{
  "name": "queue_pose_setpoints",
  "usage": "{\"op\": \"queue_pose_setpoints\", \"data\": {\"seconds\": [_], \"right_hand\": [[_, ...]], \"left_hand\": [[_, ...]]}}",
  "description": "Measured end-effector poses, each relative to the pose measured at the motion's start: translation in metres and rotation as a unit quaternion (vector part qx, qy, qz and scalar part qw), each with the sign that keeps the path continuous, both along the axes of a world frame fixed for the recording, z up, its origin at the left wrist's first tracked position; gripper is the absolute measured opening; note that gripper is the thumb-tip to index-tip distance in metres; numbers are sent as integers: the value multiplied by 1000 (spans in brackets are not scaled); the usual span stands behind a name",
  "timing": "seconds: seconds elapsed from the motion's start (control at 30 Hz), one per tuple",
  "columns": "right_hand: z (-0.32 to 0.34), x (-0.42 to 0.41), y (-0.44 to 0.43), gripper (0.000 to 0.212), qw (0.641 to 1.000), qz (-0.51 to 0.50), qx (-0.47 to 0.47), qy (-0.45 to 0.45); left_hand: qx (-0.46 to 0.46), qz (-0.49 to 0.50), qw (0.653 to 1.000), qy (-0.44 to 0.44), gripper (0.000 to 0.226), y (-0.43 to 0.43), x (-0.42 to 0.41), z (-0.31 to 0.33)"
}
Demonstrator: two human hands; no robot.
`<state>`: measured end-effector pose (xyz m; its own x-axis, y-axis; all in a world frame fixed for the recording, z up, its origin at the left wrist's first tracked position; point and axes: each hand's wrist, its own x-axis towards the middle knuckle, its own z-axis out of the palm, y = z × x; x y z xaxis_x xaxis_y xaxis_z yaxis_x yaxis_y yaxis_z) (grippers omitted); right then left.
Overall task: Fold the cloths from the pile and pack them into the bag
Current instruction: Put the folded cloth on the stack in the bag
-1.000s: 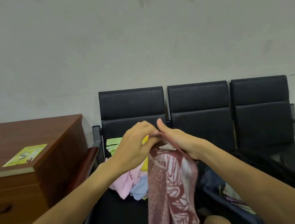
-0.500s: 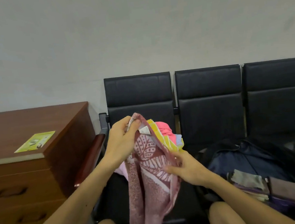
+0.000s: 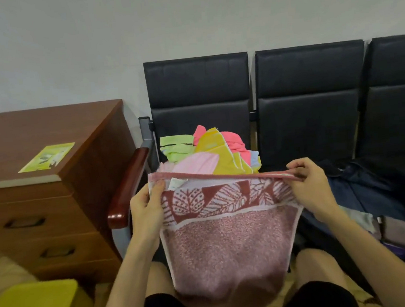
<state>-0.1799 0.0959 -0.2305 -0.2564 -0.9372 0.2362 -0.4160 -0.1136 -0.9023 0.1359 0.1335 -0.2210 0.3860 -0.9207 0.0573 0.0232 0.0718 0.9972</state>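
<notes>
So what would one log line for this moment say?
step: fold | left hand: grips pink towel corner | right hand: grips other corner | towel: spread | cloth pile: on seat

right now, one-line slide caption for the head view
Left hand and right hand stretch a pink towel open before the cloth pile.

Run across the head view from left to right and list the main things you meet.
Yellow leaflet → wooden drawer cabinet → left hand → pink leaf-patterned towel → right hand → dark open bag.
</notes>
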Motion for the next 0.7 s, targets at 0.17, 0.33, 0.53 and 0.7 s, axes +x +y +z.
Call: {"op": "queue_pose_setpoints", "data": {"seconds": [0.17,0.33,0.53,0.7], "right_hand": [[18,4,-7,14,926,93,232,-284],[20,6,-12,26,888,144,322,-295],[-14,-8,-19,25,962,-18,74,-264],[-29,7,-7,24,972,-79,-10,-222]], "left_hand": [[68,18,996,59,27,-16,13,-13],[98,1,993,70,30,-27,14,-25],[85,-32,995,31,29,-35,13,-44],[67,-47,997,4,31,-34,11,-60]]}}
